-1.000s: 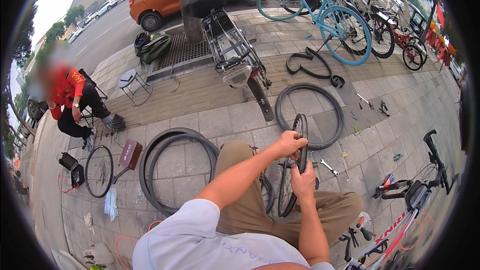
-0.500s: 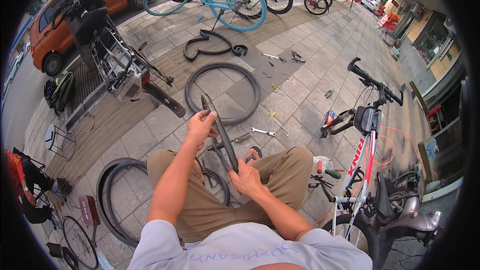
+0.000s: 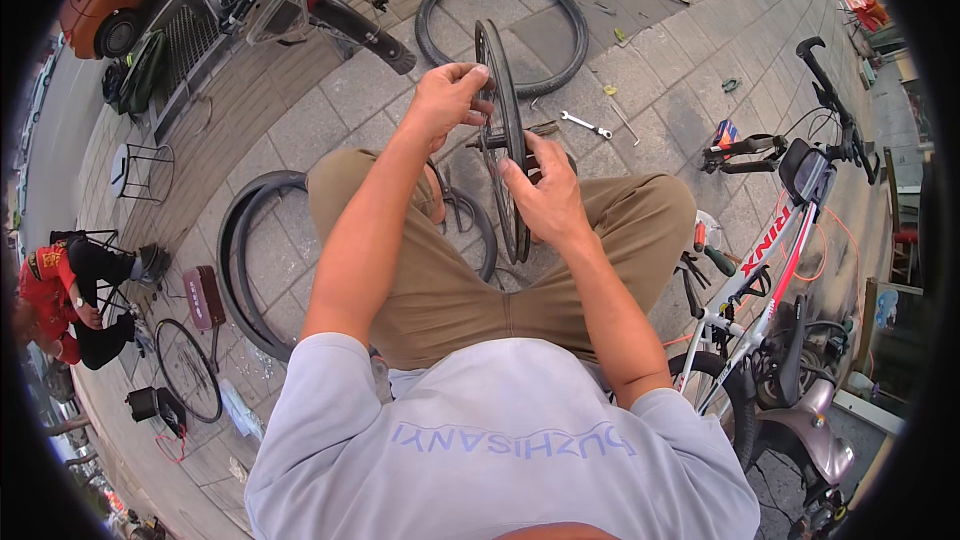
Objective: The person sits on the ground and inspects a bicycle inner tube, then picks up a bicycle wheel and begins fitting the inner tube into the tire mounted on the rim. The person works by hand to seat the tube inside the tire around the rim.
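A bicycle wheel with a dark rim, thin spokes and a hub stands nearly edge-on between my bent legs. My left hand is at its upper left side, thumb and fingertips bent in against the rim and spokes. At the wheel's lower right, near the hub, my right hand grips the rim with the thumb on the near side and fingers beyond. Part of the right fingers is hidden. Past the wheel, a loose black tyre lies flat on the paving.
A combination wrench and other hand tools lie ahead on the paving. More tyres rest by my left knee. A white and red bicycle stands at right, a stool at left. Someone in red sits far left.
The view has tilted down. The wheel has turned to stand more upright, showing its spokes and hub. My left hand has shifted to its side; my right hand has moved up toward the hub.
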The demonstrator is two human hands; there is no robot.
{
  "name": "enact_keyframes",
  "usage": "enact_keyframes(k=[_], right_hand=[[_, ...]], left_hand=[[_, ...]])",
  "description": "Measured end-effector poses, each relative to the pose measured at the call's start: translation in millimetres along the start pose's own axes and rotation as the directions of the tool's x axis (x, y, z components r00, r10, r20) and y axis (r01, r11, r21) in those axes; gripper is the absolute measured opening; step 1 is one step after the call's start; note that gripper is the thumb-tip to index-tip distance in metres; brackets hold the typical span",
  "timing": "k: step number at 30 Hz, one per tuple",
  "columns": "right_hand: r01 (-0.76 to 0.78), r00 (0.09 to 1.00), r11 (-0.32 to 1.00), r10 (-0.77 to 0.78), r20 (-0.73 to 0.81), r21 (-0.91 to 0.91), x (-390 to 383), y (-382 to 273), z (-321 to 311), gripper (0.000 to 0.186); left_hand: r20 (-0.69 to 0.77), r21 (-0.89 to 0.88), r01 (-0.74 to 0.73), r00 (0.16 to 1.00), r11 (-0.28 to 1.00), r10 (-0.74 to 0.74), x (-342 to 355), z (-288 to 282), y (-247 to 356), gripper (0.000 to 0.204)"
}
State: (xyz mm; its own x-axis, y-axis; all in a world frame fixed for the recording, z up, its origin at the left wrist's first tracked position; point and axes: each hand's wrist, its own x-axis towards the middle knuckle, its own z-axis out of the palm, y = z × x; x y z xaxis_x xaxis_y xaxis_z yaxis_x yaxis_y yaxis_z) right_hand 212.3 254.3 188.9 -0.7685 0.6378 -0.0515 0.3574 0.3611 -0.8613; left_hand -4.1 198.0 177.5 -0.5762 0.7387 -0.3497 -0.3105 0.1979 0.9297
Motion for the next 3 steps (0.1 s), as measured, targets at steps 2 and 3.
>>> enact_keyframes(k=[2,3], right_hand=[[0.004,1.000,0.999,-0.004,0.006,0.046,-10.1,11.4,6.2,0.068],[-0.019,1.000,0.998,0.018,0.007,0.058,-17.1,15.2,9.9,0.068]], left_hand=[[0.029,0.014,0.020,0.999,1.000,-0.020,0.1,-0.1,-1.2,0.041],[0.042,0.020,0.030,0.999,0.999,-0.031,-0.6,0.5,-1.2,0.042]])
